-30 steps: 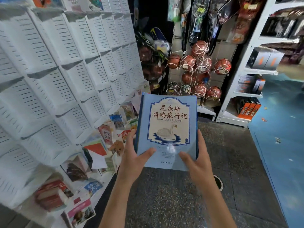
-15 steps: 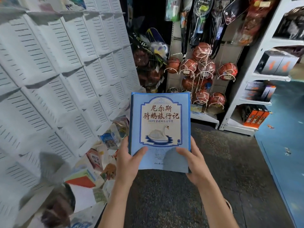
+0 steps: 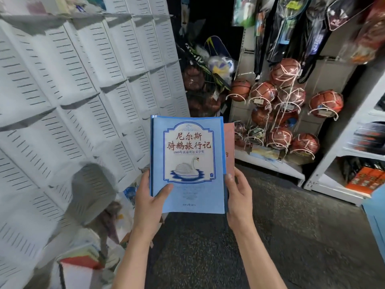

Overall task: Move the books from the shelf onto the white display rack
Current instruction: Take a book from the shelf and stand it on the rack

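A blue book [image 3: 188,163] with a white swan on its cover is held upright in front of the chest by both hands, its cover facing the camera. The lower left edge is gripped by the left hand [image 3: 149,198], the thumb laid across the cover and the remaining fingers hidden behind the spine. The right edge is clasped by the right hand [image 3: 239,195], the thumb pressed along the page side and the other fingers curled behind. A reddish-brown book [image 3: 229,149] is seen sticking out to the right from behind the blue one; which hand supports it cannot be told. The white display rack [image 3: 73,90], made of slotted pockets in rows, is seen to the left, with most of its visible pockets shown as bare white panels. Other books [image 3: 83,261], blurred, are piled low at the rack's foot, beside the left forearm. Netted basketballs [image 3: 287,101] are hung on a panel to the right of the held books, with bagged rackets [image 3: 291,28] suspended above them. White shelving [image 3: 325,180] with orange boxes [image 3: 366,178] is seen at the far right, above a dark speckled floor [image 3: 291,236].
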The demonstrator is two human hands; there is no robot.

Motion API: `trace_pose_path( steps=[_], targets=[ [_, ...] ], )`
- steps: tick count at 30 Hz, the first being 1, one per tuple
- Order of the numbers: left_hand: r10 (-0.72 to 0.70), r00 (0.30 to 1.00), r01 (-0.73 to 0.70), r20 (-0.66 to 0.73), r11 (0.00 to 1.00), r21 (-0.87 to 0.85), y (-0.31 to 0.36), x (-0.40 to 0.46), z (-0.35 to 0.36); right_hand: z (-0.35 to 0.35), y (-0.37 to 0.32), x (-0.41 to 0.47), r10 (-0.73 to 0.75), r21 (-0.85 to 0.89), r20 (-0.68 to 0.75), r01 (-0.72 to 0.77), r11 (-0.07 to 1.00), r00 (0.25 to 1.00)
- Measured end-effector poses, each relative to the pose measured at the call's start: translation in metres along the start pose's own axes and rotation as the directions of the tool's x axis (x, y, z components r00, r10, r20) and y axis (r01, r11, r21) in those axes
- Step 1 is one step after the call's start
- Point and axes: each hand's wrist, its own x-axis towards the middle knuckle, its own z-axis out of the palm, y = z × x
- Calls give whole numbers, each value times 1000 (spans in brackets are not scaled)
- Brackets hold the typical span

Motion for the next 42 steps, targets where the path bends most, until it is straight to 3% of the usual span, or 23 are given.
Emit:
trace_pose_path(
  steps=[4, 11, 17, 22, 28, 32, 37, 42],
  targets=[
    [16, 998, -13, -60, 999, 49, -4, 35, 28, -7, -3, 56, -44, -60, -14, 43, 997, 999],
    [8, 977, 16, -214, 994, 113, -26, 74, 34, -32, -11, 130, -284, -308, -15, 265, 913, 959],
    [-21, 971, 71, -238, 976, 205, -50, 108, 44, -15, -14, 167, -317, -168, 50, 321, 932, 947],
    [-58, 961, 97, -269, 986, 134, -52, 148, 53, 26, -2, 190, -174, 27, 158, 172, 985, 972],
    [-128, 969, 117, -211, 991, -64, -44, 200, 52, 70, 23, 232, -29, -7, 164, 31, 1000, 986],
    [-117, 980, 105, -163, 991, -76, -41, 237, 40, 104, 36, 257, 27, -53, 159, -19, 998, 987],
    [-100, 985, 79, -138, 985, -151, -46, 277, 21, 143, 49, 275, -17, -267, 233, 80, 960, 972],
    [-76, 979, 38, -188, 980, -198, -46, 303, 2, 170, 50, 289, -73, -427, 455, 289, 857, 887]
  ],
)
